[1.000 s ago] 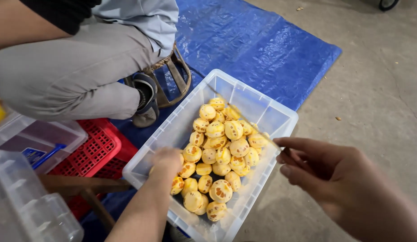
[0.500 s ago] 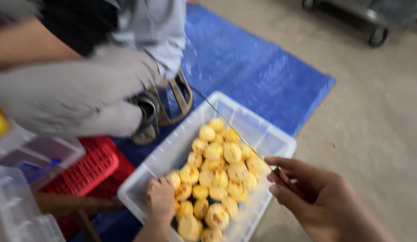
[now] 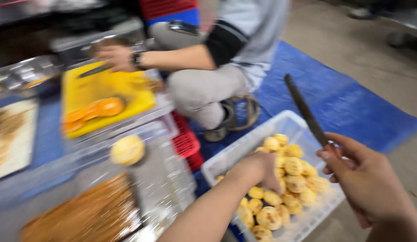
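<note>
Yellow fruits (image 3: 292, 166) blur beneath the left hand (image 3: 257, 169), seemingly gripping one; right hand (image 3: 370, 179) grips a knife (image 3: 305, 110).

The gray floor (image 3: 352, 45) has a blue sheet (image 3: 347, 107) spread on it. A clear plastic box (image 3: 302, 219) of yellow fruit sits there, with a red basket (image 3: 186, 143) close beside it.
</note>
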